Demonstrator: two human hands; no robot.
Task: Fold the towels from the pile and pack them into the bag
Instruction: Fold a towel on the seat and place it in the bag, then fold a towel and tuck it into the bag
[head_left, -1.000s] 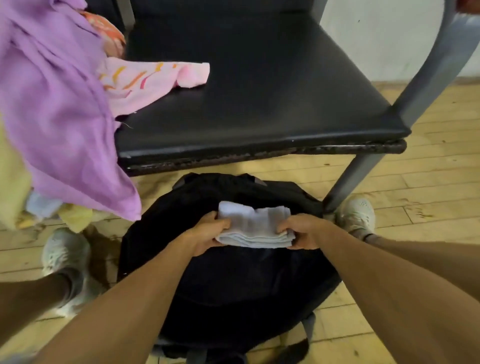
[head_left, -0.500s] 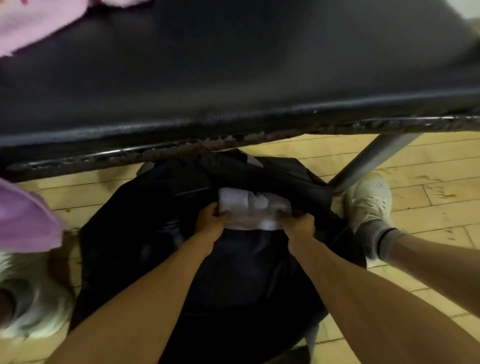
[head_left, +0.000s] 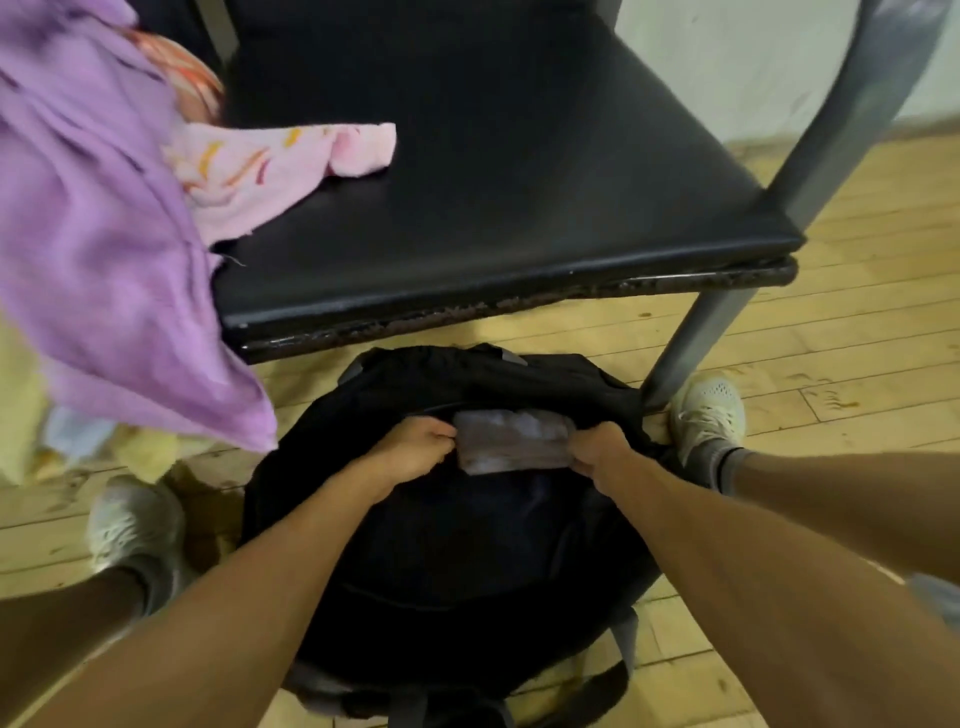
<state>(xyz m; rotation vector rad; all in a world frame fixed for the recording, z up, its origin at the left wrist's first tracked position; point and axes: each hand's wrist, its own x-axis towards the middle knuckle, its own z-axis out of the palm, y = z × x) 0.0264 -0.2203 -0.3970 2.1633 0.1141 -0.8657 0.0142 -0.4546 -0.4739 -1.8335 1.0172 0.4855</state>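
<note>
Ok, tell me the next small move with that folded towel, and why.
Probably push the folded towel deeper into the black bag, then let go. The left hand and right hand each grip one end of it. It sits at the bag's opening, only partly tucked under the upper lip.

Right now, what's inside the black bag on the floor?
A folded pale towel sits partly in the opening of the black bag, gripped by the left hand and right hand. Anything deeper is hidden by dark fabric and the towel itself.
</note>
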